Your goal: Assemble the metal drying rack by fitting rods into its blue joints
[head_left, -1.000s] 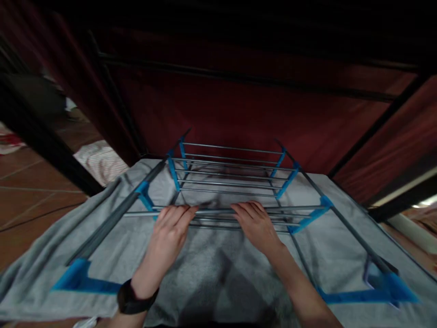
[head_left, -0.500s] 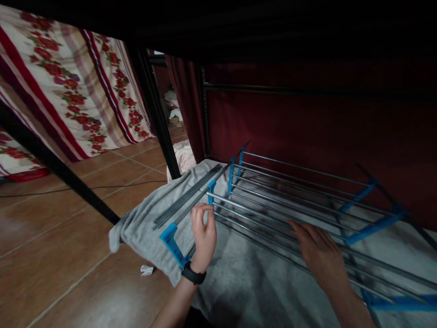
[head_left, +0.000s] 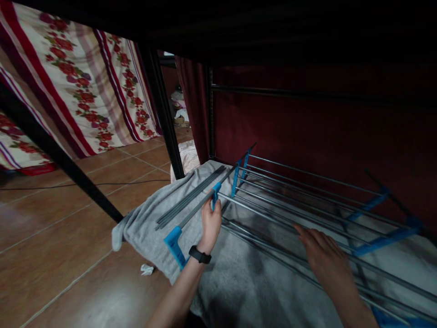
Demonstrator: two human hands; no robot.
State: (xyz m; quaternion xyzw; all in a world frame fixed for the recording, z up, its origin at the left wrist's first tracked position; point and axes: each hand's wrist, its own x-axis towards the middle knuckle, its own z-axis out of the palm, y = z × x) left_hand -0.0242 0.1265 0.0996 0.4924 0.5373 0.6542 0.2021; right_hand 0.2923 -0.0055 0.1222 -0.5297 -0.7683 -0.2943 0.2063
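Note:
A rack of grey metal rods and blue plastic brackets lies on a grey blanket (head_left: pixel 252 278). My left hand (head_left: pixel 210 223), with a black band on the wrist, is closed around a blue bracket (head_left: pixel 216 187) on the rack's left side pole (head_left: pixel 196 208). My right hand (head_left: pixel 324 257) is closed over a long metal rod (head_left: pixel 256 211) that runs to this bracket; its thumb is hidden. Below it, loose-ended rods (head_left: pixel 246 233) slant across the blanket. Nearer me, another blue bracket (head_left: pixel 173 243) sits at the pole's end.
Several spare grey rods (head_left: pixel 191 196) lie on the blanket at left. Black frame posts (head_left: pixel 167 123) and a low overhead frame surround the space. A dark red curtain (head_left: pixel 307 132) hangs behind. Crumpled white paper (head_left: pixel 147 269) and a cable (head_left: pixel 112 184) are on the tiled floor.
My left hand has moved up and forward onto the blue bracket. The lower rods' left ends have dropped away from it. My right hand stays on the rod.

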